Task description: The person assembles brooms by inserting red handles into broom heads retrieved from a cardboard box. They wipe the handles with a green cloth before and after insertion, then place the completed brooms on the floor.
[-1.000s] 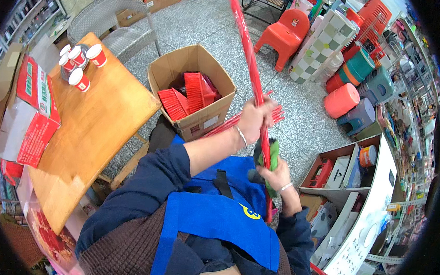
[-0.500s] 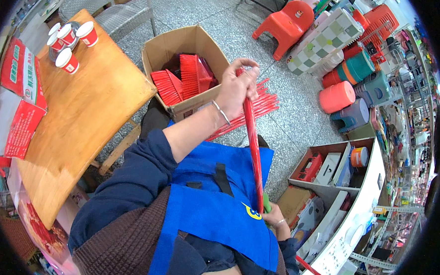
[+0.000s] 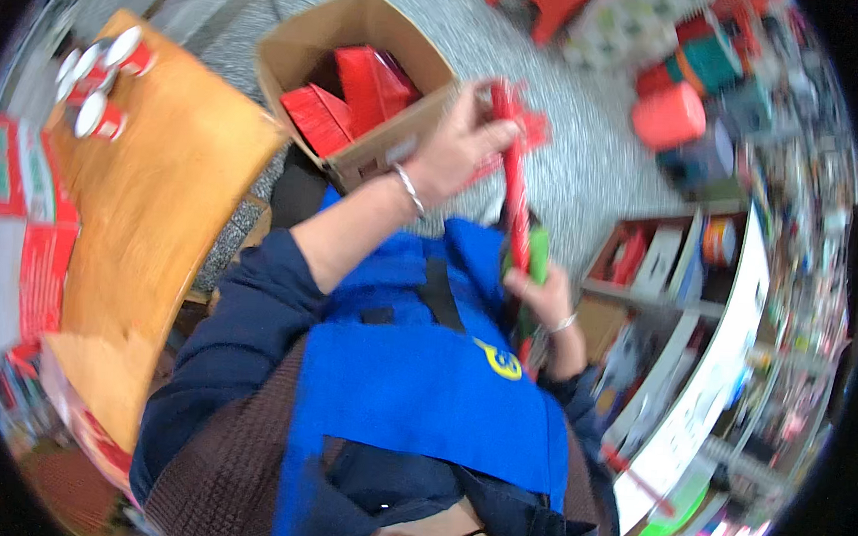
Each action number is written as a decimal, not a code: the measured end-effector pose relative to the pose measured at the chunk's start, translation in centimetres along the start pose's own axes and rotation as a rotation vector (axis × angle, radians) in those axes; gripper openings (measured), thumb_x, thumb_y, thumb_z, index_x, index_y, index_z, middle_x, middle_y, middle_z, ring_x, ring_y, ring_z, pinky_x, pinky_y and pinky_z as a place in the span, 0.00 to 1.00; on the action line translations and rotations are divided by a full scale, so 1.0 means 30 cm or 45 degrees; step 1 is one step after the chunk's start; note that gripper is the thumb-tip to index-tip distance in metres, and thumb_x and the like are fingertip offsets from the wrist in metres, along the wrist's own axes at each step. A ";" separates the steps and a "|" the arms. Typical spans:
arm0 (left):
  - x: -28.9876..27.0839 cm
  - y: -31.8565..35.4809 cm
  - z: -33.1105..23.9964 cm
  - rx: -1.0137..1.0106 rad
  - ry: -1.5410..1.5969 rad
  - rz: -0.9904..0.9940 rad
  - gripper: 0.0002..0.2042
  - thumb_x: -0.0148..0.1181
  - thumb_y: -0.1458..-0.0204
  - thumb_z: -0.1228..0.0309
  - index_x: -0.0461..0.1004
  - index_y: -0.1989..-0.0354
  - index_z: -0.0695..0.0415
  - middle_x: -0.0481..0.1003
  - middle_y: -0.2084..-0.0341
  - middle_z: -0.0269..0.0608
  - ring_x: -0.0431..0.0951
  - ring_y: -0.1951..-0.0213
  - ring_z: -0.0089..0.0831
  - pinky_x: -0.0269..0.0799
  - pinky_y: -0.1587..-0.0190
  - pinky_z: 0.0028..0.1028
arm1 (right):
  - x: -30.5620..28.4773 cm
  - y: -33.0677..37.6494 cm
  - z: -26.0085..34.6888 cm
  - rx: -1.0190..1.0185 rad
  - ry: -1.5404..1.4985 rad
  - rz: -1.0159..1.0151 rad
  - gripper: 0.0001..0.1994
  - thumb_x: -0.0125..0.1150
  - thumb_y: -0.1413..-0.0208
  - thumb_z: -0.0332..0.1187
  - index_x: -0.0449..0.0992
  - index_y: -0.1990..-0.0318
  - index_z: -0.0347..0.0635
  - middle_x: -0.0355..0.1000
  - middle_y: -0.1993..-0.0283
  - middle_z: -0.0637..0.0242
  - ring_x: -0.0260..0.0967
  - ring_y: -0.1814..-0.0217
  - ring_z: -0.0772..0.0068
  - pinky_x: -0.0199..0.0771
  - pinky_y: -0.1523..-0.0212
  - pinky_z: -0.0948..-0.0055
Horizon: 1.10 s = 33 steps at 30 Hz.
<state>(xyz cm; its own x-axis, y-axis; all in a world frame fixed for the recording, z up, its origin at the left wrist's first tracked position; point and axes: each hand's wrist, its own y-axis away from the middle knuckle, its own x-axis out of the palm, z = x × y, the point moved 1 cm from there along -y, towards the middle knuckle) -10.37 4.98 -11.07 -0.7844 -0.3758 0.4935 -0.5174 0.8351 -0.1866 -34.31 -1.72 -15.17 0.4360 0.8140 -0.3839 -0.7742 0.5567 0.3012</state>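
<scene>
My left hand is closed around the upper part of a long red stick, like a broom handle, over the floor beside the cardboard box. Farther down the stick, my right hand is closed, fingers against the red shaft, with a green object in its grip; its kind is blurred. Several more red sticks show as a smeared bundle behind my left hand. In the open cardboard box lie red broom heads with bristles.
On the left stands a wooden table with several red-and-white paper cups and a red-and-white carton. A white-edged shelf unit holds boxes at the right. Coloured stools and loaded racks stand beyond it.
My right hand has moved up along the red stick toward my left hand, with the green object. The whole view has shifted and blurred; the box and table sit higher.
</scene>
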 end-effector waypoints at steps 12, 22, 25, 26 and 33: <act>-0.189 0.310 0.348 -1.039 -0.881 0.897 0.17 0.54 0.46 0.67 0.68 0.48 0.59 0.70 0.54 0.39 0.71 0.58 0.23 0.68 0.55 0.24 | -0.299 0.330 -0.282 0.445 0.634 -0.735 0.23 0.63 0.58 0.51 0.73 0.57 0.48 0.73 0.68 0.51 0.70 0.63 0.47 0.69 0.63 0.57; 0.051 0.241 0.616 -0.256 -1.505 1.673 0.19 0.59 0.56 0.69 0.68 0.53 0.51 0.67 0.60 0.49 0.70 0.57 0.46 0.68 0.55 0.38 | -0.235 0.509 -0.473 0.512 -0.086 -1.056 0.15 0.64 0.53 0.38 0.74 0.62 0.36 0.72 0.71 0.68 0.66 0.71 0.79 0.68 0.67 0.74; 0.124 0.177 0.628 -0.231 -1.583 1.503 0.10 0.53 0.55 0.70 0.70 0.62 0.53 0.68 0.70 0.48 0.70 0.62 0.49 0.68 0.59 0.41 | -0.253 0.551 -0.476 0.410 -0.317 -1.072 0.15 0.63 0.52 0.36 0.74 0.60 0.36 0.72 0.67 0.70 0.66 0.68 0.80 0.67 0.66 0.76; 0.164 0.142 0.618 -0.127 -1.548 1.312 0.11 0.51 0.56 0.73 0.70 0.62 0.54 0.68 0.68 0.48 0.71 0.62 0.49 0.68 0.60 0.42 | -0.268 0.562 -0.466 0.391 -0.271 -1.073 0.14 0.63 0.51 0.34 0.73 0.58 0.36 0.71 0.65 0.71 0.65 0.66 0.80 0.66 0.64 0.78; 0.611 0.096 0.576 0.412 -1.058 1.458 0.14 0.52 0.56 0.73 0.68 0.58 0.56 0.67 0.58 0.50 0.71 0.55 0.47 0.71 0.57 0.38 | -0.508 0.608 -0.270 0.445 0.048 -1.087 0.12 0.61 0.50 0.33 0.72 0.61 0.37 0.69 0.68 0.73 0.63 0.69 0.81 0.64 0.67 0.81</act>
<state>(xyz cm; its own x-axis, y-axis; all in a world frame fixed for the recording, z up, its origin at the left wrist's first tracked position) -32.15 -6.45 -17.26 -0.7226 0.2082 -0.6592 0.5517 0.7483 -0.3684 -58.77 -5.31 -10.89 0.7752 0.1019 -0.6234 -0.0117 0.9891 0.1471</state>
